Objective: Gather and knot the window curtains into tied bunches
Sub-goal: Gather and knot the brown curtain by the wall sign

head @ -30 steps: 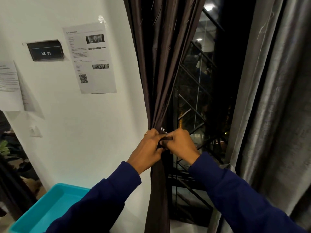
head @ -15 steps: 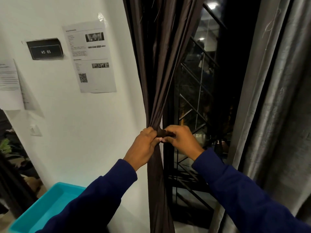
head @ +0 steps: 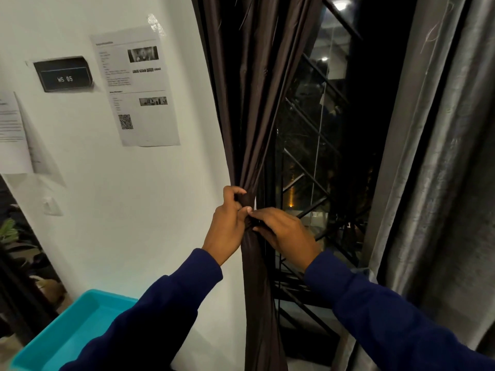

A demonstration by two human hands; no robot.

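A dark brown curtain (head: 257, 103) hangs at the window's left side, gathered into a narrow bunch at waist height, and falls on below as a tight rope of cloth. My left hand (head: 227, 226) grips the bunch from the left, fingers curled round it. My right hand (head: 281, 231) comes in from the right, its fingertips pinching the cloth at the gathered spot, touching my left hand. A grey curtain (head: 439, 156) hangs loose on the right side of the window. What lies under my fingers at the gathered spot is hidden.
A dark window with a black diagonal metal grille (head: 316, 183) lies between the two curtains. The white wall on the left carries a printed sheet (head: 136, 87) and a black sign (head: 64, 74). A turquoise tray (head: 67, 333) sits low at the left.
My right hand has dropped slightly and its fingers have gone from curled to flatter, pinching the bunch lower. My left hand keeps its grip at the same spot.
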